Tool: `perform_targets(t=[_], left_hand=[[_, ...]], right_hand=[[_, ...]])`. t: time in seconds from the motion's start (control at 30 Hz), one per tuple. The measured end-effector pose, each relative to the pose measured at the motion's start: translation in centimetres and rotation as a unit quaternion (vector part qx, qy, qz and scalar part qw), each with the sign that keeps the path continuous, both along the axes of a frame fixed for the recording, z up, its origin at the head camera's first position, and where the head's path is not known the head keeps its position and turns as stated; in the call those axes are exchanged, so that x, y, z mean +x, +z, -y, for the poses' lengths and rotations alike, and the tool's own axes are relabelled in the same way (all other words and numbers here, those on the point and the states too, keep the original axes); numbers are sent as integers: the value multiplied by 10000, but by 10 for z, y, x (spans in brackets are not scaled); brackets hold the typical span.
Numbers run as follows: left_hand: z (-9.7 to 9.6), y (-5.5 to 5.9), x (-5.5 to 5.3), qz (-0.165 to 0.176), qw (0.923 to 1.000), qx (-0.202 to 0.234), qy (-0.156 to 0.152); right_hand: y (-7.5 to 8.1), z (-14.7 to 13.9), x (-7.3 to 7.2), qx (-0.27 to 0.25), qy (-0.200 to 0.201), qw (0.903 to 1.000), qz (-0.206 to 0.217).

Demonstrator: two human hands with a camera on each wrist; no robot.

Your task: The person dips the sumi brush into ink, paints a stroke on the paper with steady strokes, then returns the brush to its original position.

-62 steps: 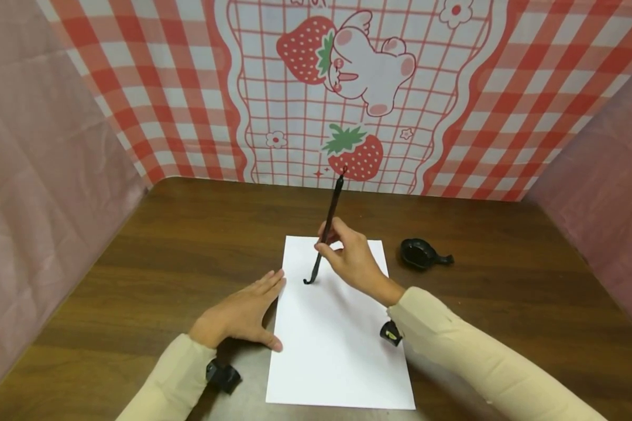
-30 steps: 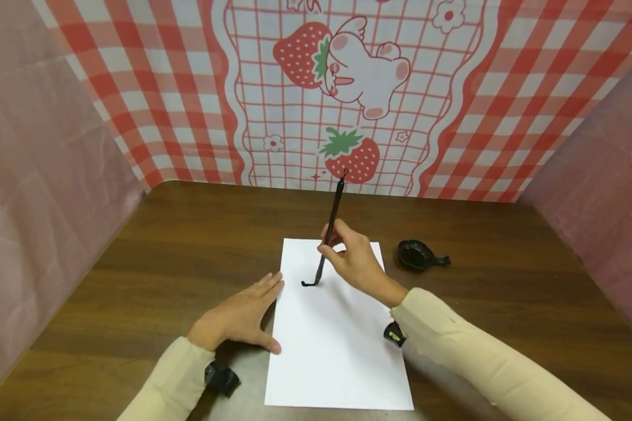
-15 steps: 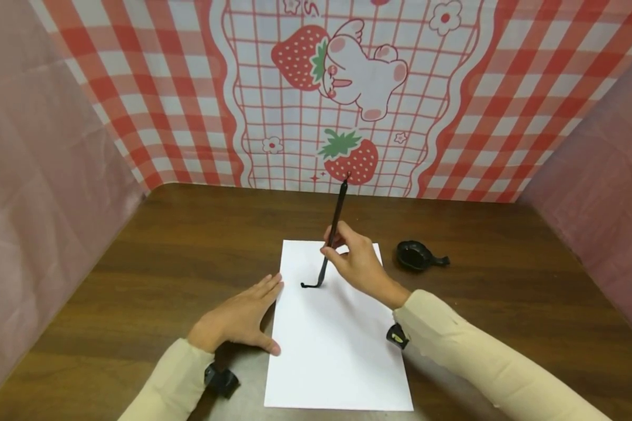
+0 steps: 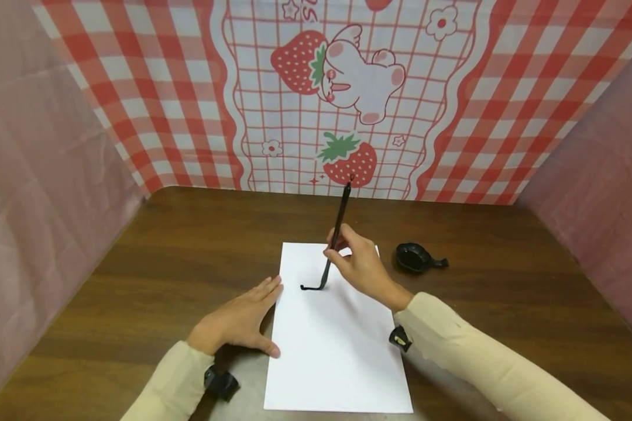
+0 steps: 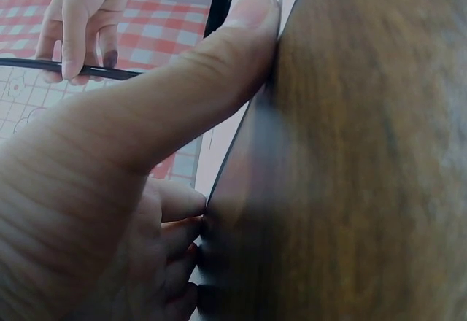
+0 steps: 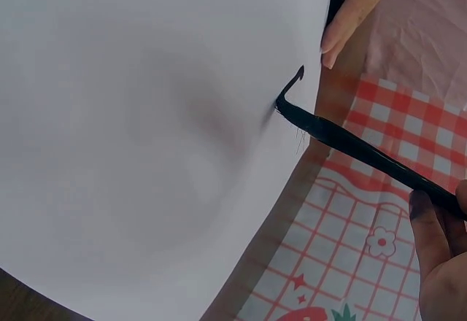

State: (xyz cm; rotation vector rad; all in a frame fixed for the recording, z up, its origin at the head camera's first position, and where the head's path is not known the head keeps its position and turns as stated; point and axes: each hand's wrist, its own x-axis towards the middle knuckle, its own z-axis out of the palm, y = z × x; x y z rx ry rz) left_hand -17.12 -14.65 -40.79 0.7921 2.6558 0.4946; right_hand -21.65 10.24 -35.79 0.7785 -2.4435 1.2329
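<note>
My right hand (image 4: 360, 263) pinches a black writing brush (image 4: 340, 222) partway down its handle, the brush leaning slightly with its loop end up. Its bristle tip meets a sheet of white paper (image 4: 337, 351), at the right end of a short black ink stroke (image 4: 311, 287). In the right wrist view the bristles (image 6: 292, 113) bend against the sheet, and a dark smudge shows on a fingertip. With fingers spread, my left hand (image 4: 239, 318) rests along the paper's left edge, thumb and fingertips on its margin; the left wrist view shows the thumb (image 5: 211, 66) close up.
A small black ink dish (image 4: 415, 257) with a stubby handle stands right of the paper on the brown wooden table (image 4: 189, 234). Behind rises a red-checked cloth (image 4: 163, 105) with strawberries; pink cloth (image 4: 42, 175) hangs at both sides. Each wrist carries a black camera (image 4: 221, 383).
The brush in my right hand has moved to the right across the paper, and the ink stroke behind it has grown longer. My left hand stays in place on the sheet.
</note>
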Motion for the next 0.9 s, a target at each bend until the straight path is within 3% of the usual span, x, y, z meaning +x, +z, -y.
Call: perform_targets(t=[0.9], left_hand=[[0, 0, 0, 8, 10000, 45, -54]], right_hand=[[-3, -18, 2, -81, -113, 9998, -173]])
